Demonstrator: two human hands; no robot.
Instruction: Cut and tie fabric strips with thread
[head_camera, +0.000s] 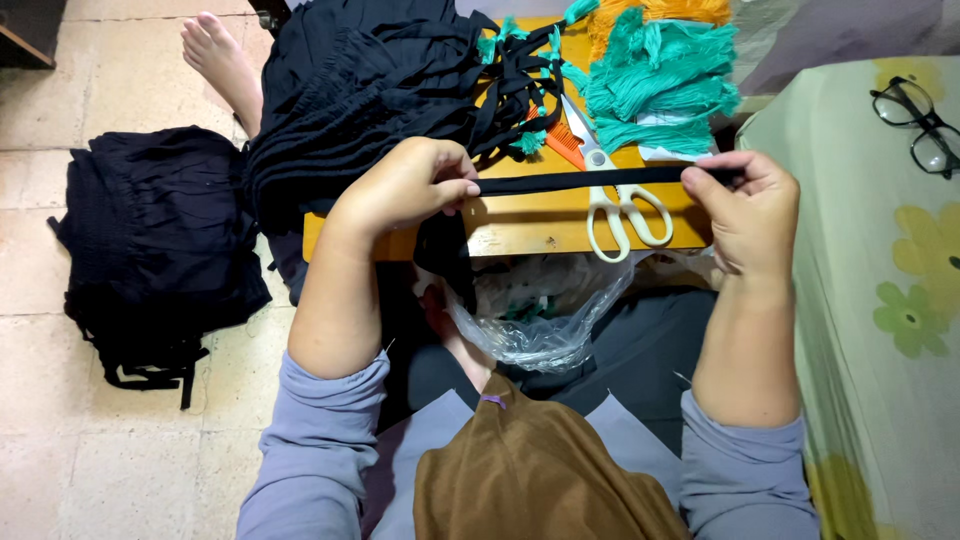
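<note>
Tiled floor (60, 470) (pale), yellow wooden board (540, 220) bearing scissors (615, 195).

One clear plastic bag, no labels, signs or screens

A crumpled, see-through plastic bag (540, 320) sits at the centre of the frame, just below the front edge of the yellow wooden board (520, 225), in the person's lap. Its mouth gapes upward, and small green and pale bits show dimly through the film.

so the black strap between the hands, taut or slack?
Taut. The black strap runs in a straight line from the left hand to the right hand, each pinching one end, above the white-handled scissors.
</note>
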